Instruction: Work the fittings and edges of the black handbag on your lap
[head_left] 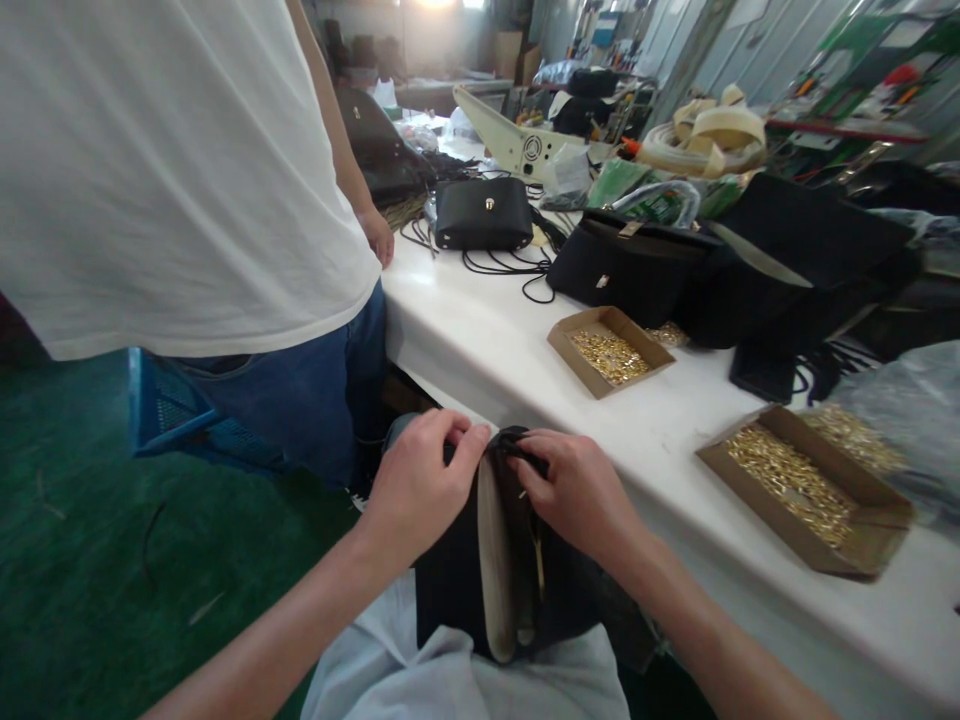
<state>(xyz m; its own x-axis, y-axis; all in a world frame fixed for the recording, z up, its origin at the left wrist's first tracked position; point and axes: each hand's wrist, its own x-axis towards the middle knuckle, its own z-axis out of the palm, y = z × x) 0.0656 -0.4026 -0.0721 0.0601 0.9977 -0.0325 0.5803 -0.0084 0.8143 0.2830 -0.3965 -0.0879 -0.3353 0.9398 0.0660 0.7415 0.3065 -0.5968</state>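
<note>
A black handbag (446,590) rests on my lap with its opening facing up and a pale lining edge (495,570) showing along it. My left hand (427,475) pinches the far left rim of the bag between thumb and fingers. At the far right rim, my right hand (574,480) is closed on a dark piece of the bag. A thin gold-coloured strip, perhaps a zip, runs down inside the opening below my right hand. The exact spot under my right fingertips is partly hidden.
On the white table (480,320) stand two cardboard trays of small gold-coloured parts, a near one (795,490) and a farther one (607,350). Beyond are black bags (484,215) and cords. A person in a white shirt (172,180) stands at left, beside a blue crate (161,405).
</note>
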